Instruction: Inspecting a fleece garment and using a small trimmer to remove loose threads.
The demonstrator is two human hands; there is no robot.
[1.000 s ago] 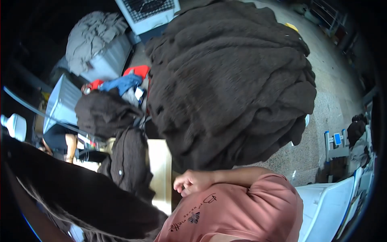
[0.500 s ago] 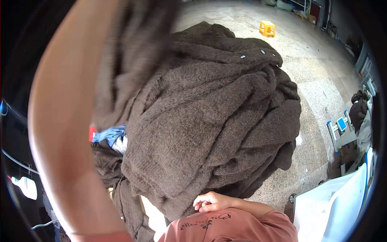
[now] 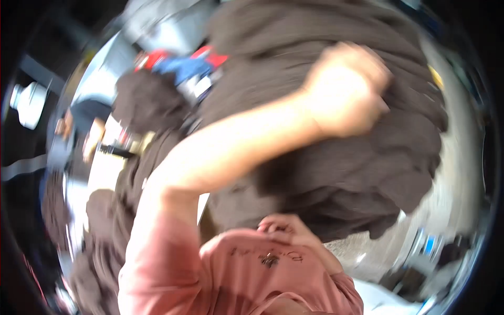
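A large heap of dark brown knit fabric (image 3: 367, 168) fills the middle and upper right of the view. My left hand (image 3: 346, 92) is over the heap, its arm reaching in from the lower left. Motion smears that hand; it looks curled, but I cannot make out the fingers or whether cloth is in them. Close to my chest, at the near edge of the heap, is my right hand (image 3: 286, 228). Its fingers are loosely bent and a little apart, with nothing visible in them.
Left of the heap lie blue cloth (image 3: 184, 68), red items (image 3: 157, 59) and a smaller brown knit bundle (image 3: 149, 100). More brown knit hangs at lower left. Blurred skin-coloured shapes there resemble another person's hands (image 3: 94, 137). A white table surface (image 3: 383, 299) is at lower right.
My left arm has swung from the raised left side across the heap, and the brown cloth lifted beside it no longer shows there. The view has turned leftward. My right hand stays by my chest.
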